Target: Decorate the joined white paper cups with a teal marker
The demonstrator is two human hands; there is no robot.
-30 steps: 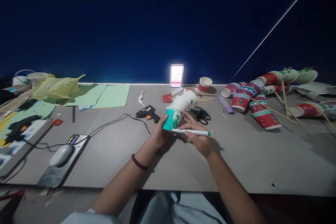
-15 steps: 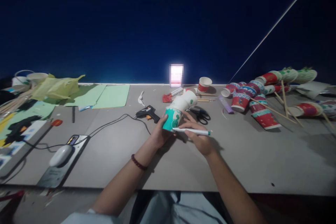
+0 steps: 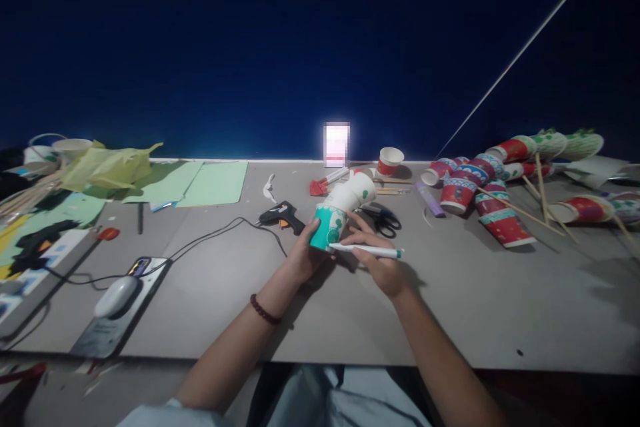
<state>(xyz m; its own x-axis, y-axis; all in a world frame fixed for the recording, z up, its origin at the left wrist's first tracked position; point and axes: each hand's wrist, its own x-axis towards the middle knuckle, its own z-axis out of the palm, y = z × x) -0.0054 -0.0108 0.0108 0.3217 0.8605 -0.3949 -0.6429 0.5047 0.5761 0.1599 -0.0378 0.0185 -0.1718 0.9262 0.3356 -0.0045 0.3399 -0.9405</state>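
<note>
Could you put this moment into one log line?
left hand: holds green paper cup | right hand: holds white marker, tip at cup's edge | nearby: glue gun, scissors

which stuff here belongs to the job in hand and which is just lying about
In use:
joined green-and-white paper cups in left hand
white marker with green end in right hand

Seemingly just lying about:
black glue gun with orange trigger
black-handled scissors
red-and-white paper cup
pale green paper sheets

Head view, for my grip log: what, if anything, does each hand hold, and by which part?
The left hand holds the joined paper cups by the green end cup; the right hand holds the marker by its barrel.
</note>
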